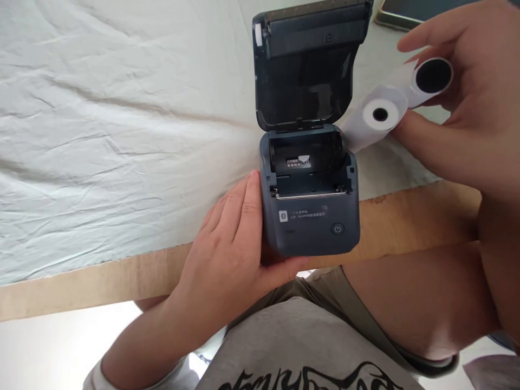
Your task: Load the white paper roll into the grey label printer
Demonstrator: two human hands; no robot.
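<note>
A dark blue portable label printer (pixel 312 222) stands at the table's front edge with its lid (pixel 304 70) swung up and its paper bay exposed. My left hand (pixel 231 233) grips the printer, fingers along its left side and thumb at the front. To the right of the printer, my right hand (pixel 467 103) is closed on two white paper rolls, held side by side. The lower paper roll (pixel 368 122) has a small dark hole in a white core. A wide dark opening shows in the upper paper roll (pixel 410 81). Some of my right fingers are hidden behind the rolls.
A pale wrinkled cloth (pixel 122 119) covers the table, whose wooden edge (pixel 93 276) shows in front of my lap. A dark flat device (pixel 418 12), like a phone, lies at the top right, partly out of view.
</note>
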